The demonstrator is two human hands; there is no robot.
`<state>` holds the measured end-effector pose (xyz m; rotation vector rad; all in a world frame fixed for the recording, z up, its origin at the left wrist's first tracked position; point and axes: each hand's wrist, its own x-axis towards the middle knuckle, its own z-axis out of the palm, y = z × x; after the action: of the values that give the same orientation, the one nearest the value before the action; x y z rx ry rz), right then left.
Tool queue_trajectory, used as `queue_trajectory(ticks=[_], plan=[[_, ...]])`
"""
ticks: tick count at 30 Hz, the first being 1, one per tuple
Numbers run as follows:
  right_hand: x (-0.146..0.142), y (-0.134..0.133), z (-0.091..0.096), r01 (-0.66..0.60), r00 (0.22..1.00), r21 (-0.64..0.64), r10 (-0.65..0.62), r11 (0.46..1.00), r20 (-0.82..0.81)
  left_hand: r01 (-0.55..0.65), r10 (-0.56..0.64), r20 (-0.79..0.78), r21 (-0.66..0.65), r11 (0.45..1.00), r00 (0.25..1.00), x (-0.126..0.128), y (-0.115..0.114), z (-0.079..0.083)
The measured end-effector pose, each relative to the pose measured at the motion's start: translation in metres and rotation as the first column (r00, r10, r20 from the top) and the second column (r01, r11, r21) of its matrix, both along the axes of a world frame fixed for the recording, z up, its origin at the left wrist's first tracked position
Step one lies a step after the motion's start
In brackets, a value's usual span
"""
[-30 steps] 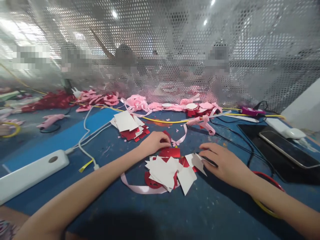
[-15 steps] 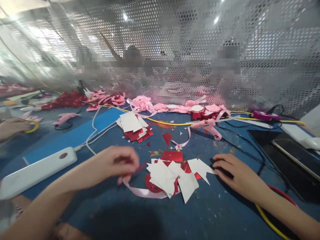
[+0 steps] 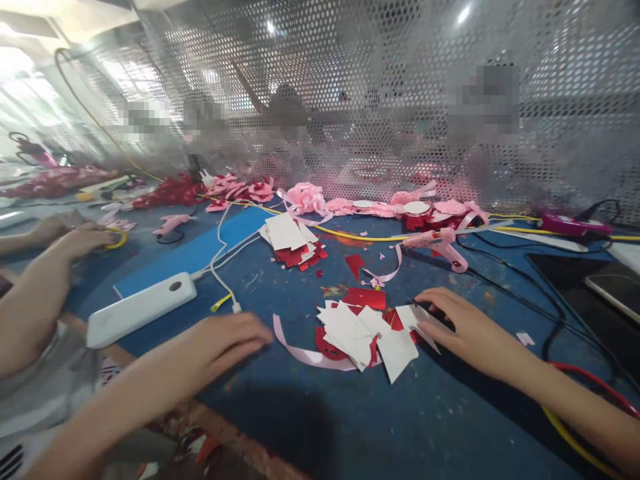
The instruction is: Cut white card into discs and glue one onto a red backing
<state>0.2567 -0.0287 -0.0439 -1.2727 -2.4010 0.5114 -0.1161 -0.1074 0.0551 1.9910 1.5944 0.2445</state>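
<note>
**Hands open on either side of a heap of cut card**

Both hands lie palm down and grip nothing. Left hand (image 3: 227,341) rests flat in the lower middle of the frame, its fingers stretched out and ending just short of the loose strip of pale pink ribbon (image 3: 303,352). Right hand (image 3: 463,327) sits right of centre with its fingers spread. Its fingertips touch the rightmost white piece of the heap of white and red foil card cut-outs (image 3: 363,332). Something dark shows under those fingers, but what it is cannot be told.

As for progress, the heap at the centre lies jumbled, white backs mostly up, with the ribbon curving under its left side. A second stack of white and red card pieces (image 3: 293,240) lies further up, well apart from the first. Finished-looking pink ribbon bows (image 3: 305,199) line the foot of the perforated metal screen (image 3: 350,80). The cutting therefore looks largely done, while the pieces between the hands look unsorted and unjoined.

The blue work surface (image 3: 350,427) is bare below the heap. Its front edge runs across the lower left, close to the left forearm. A white power strip (image 3: 140,310) lies at left and a pink glue gun (image 3: 435,241) above right, while black cables (image 3: 500,287) crowd the right side. Another person's hand (image 3: 80,240) works at far left.
</note>
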Motion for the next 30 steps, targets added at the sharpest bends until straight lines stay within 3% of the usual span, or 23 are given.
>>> queue_trajectory(ticks=[4, 7, 11, 14, 18, 22, 26, 30], plan=[[-0.004, -0.004, -0.005, -0.02, 1.0, 0.002, 0.02, 1.0, -0.009, 0.138, -0.088, -0.219, 0.227, 0.964, 0.972, 0.042, 0.073, -0.034], [-0.001, -0.007, -0.009, 0.034, 0.999, -0.025, -0.035, 0.999, -0.04, 0.233, -0.17, -0.226, 0.293, 0.927, 0.959, 0.065, 0.1, -0.048], [0.001, 0.0, -0.011, 0.059, 0.996, -0.083, -0.064, 0.995, -0.064, 0.415, -0.402, -0.125, 0.109, 0.903, 0.907, 0.078, 0.082, -0.047], [0.0, 0.007, -0.008, 0.05, 0.996, -0.164, -0.062, 0.985, -0.069, 0.467, -0.463, -0.098, 0.03, 0.884, 0.881, 0.08, 0.065, -0.049], [-0.002, 0.008, 0.001, 0.077, 0.983, -0.268, -0.119, 0.96, -0.143, 0.44, -0.438, -0.045, 0.049, 0.897, 0.898, 0.085, 0.063, -0.057], [-0.005, 0.003, 0.011, 0.086, 0.979, -0.362, -0.146, 0.928, -0.143, 0.428, -0.425, -0.093, 0.01, 0.904, 0.9, 0.086, 0.068, -0.057], [-0.013, 0.004, 0.018, 0.102, 0.985, -0.383, -0.147, 0.918, -0.088, 0.351, -0.357, -0.152, -0.066, 0.934, 0.922, 0.086, 0.069, -0.054], [-0.027, 0.005, 0.021, 0.094, 0.995, -0.379, -0.103, 0.921, -0.003, 0.298, -0.299, -0.147, -0.029, 0.954, 0.943, 0.089, 0.069, -0.056]])
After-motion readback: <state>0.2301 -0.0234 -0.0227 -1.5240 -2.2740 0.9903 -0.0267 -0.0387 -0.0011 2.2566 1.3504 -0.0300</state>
